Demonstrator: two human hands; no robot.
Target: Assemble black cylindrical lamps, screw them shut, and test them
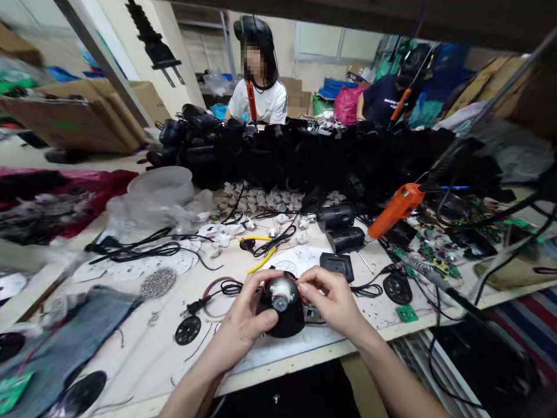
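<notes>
Head view shows a glossy black, rounded housing (pixel 285 326) held just above the near edge of a pale, scuffed worktop (pixel 143 360), with a white cylindrical part (pixel 281 289), greyish at its tip, at its centre. The left hand (pixel 243 322) is closed around the housing's side, thumb over the front; the right hand (pixel 328 296) appears to pinch a thin red wire (pixel 266 283) at the opposite rim, fingertips nearly together. To do this well, I would keep the left grip firm but clear of the wire, and guide the strand with light fingertip pressure, without tugging or kinking it.

Just beyond the right hand lies a flat, square black plastic plate (pixel 337 267), near two smooth black cylinders (pixel 336 217). Soft-looking yellow tubing (pixel 261 260) lies ahead of the housing; leftward are a round black slotted disc (pixel 188 330) and a rough, speckled grey disc (pixel 158 283). An orange, tube-bodied power screwdriver (pixel 395 210) hangs to the right. Farther back, small white pieces (pixel 256 200) lie before a dark heap (pixel 304 157), beyond which a person in a white shirt (pixel 261 101) sits.
</notes>
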